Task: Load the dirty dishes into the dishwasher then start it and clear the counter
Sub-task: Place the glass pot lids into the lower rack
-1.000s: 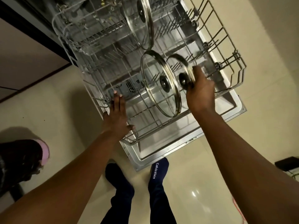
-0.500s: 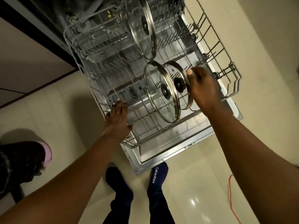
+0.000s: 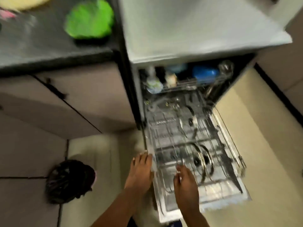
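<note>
Sitting far left on the floor, a dark bag (image 3: 69, 181). Lying above it on the dark desk (image 3: 49, 46), a blurred green object (image 3: 89, 18). Resting flat with fingers extended against the left edge of the pulled-out lower rack (image 3: 229, 145), the left hand (image 3: 139, 171), gripping nothing. Hovering loosely open over the rack's front, the right hand (image 3: 185, 182), empty, contact with the wires impossible to tell through the blur. Standing upright on edge just right of that hand, two glass lids (image 3: 203, 161); farther back, another lid (image 3: 191, 122). Showing blue items, the upper rack (image 3: 188, 82) inside the open dishwasher (image 3: 188, 38).
</note>
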### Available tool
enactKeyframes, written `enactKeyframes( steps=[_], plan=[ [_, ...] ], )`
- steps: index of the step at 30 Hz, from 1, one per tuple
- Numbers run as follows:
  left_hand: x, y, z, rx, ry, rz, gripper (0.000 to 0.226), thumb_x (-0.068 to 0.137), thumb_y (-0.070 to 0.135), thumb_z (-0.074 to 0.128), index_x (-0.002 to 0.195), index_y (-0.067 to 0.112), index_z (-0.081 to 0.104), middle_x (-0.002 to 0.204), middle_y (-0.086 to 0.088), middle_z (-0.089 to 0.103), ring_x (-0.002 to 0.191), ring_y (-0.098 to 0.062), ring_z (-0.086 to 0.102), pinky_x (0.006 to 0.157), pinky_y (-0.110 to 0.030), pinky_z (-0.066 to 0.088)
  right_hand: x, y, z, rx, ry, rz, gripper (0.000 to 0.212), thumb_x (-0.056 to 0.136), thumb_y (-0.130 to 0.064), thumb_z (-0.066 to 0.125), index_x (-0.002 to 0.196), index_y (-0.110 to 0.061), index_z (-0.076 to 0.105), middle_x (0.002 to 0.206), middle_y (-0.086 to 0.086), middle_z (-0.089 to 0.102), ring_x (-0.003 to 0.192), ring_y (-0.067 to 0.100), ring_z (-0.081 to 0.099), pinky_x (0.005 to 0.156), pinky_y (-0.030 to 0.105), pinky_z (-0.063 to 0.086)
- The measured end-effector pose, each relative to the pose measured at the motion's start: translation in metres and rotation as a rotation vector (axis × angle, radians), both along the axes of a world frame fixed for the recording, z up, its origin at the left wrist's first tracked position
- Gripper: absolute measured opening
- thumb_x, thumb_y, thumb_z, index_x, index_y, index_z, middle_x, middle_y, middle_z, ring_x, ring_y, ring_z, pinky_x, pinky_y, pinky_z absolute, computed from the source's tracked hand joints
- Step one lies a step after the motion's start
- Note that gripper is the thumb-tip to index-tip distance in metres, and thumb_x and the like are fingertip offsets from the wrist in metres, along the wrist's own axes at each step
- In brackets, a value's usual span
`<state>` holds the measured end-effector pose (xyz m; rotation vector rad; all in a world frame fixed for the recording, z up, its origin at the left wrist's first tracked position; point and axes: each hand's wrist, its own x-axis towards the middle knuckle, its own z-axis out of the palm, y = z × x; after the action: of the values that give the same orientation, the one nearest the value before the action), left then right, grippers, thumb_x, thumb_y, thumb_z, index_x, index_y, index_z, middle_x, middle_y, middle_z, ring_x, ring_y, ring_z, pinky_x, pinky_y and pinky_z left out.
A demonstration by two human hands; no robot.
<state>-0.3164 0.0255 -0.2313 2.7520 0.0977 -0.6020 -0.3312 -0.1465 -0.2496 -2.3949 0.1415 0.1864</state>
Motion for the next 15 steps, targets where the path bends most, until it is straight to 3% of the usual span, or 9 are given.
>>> enactKeyframes(
  steps=[4, 8, 11, 15],
  plan=[
    [-0.026, 0.081, 0.072, 0.07, -0.007, 0.092, 0.069, 0.099, 0.034, 0.041, 0.154, 0.015, 0.005, 0.162, -0.005, 0.003, 0.147, -0.027, 0.01, 0.12, -0.044, 0.01, 0.015, 0.095, 0.063, -0.001, -0.056, 0.216, 0.026, 0.087, -0.008, 0.065, 0.112, -0.013, 0.067, 0.108, 0.01, 0.067, 0.094, 0.031, 0.065, 0.08, 0.038, 0.051],
    [-0.047, 0.174, 0.147, 0.165, -0.197, 0.228, 0.069, 0.097, 0.032, 0.043, 0.154, 0.015, 0.009, 0.162, -0.004, 0.007, 0.145, -0.027, 0.014, 0.119, -0.042, 0.013, 0.035, 0.192, 0.133, 0.05, -0.124, 0.406, 0.023, 0.094, -0.016, 0.057, 0.116, -0.015, 0.064, 0.113, 0.008, 0.065, 0.101, 0.029, 0.062, 0.086, 0.037, 0.047],
    [-0.055, 0.235, 0.194, 0.231, -0.322, 0.365, 0.068, 0.096, 0.031, 0.046, 0.154, 0.016, 0.013, 0.162, -0.004, 0.008, 0.145, -0.027, 0.016, 0.119, -0.041, 0.014, 0.044, 0.249, 0.173, 0.064, -0.237, 0.53, 0.015, 0.097, -0.023, 0.052, 0.107, -0.017, 0.061, 0.103, 0.005, 0.064, 0.096, 0.027, 0.061, 0.08, 0.038, 0.047],
    [-0.062, 0.309, 0.244, 0.257, -0.443, 0.563, 0.068, 0.096, 0.036, 0.05, 0.152, 0.016, 0.019, 0.161, -0.004, 0.013, 0.144, -0.026, 0.019, 0.118, -0.041, 0.018, 0.058, 0.325, 0.217, 0.11, -0.288, 0.63, 0.017, 0.098, -0.023, 0.051, 0.111, -0.017, 0.061, 0.105, 0.006, 0.066, 0.095, 0.027, 0.062, 0.074, 0.032, 0.042]
  ],
)
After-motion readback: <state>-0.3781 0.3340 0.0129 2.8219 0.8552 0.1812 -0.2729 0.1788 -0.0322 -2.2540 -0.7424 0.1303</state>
